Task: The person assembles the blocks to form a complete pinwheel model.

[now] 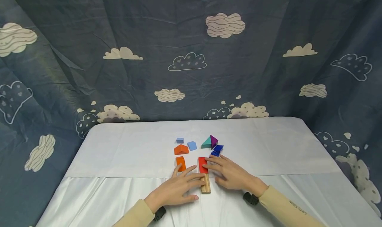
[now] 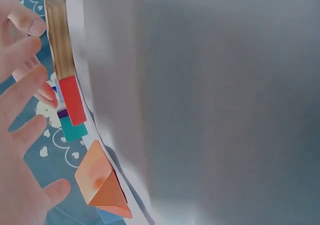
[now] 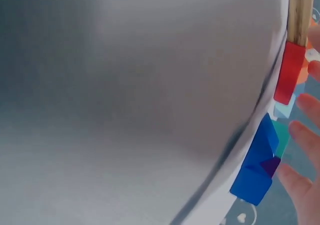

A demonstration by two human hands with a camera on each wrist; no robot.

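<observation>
Gripping nothing, left hand (image 1: 178, 189) and right hand (image 1: 231, 173) splayed, we've the red block (image 1: 201, 166) at nine o'clock from the nearer right, long axis twelve-to-six.

Unobstructed passage: the tabletop (image 1: 119, 150) left of the orange block (image 1: 180, 161) and right of the dark-blue blocks (image 1: 219, 149). Restricted passage: the gap between the orange block and the red block (image 1: 202, 164) (the left grip (image 1: 177, 189) blocks its near end, fingers extending across the wooden block (image 1: 207, 188)). The right grip (image 1: 231, 174) obstructs the red block's right side.
</observation>
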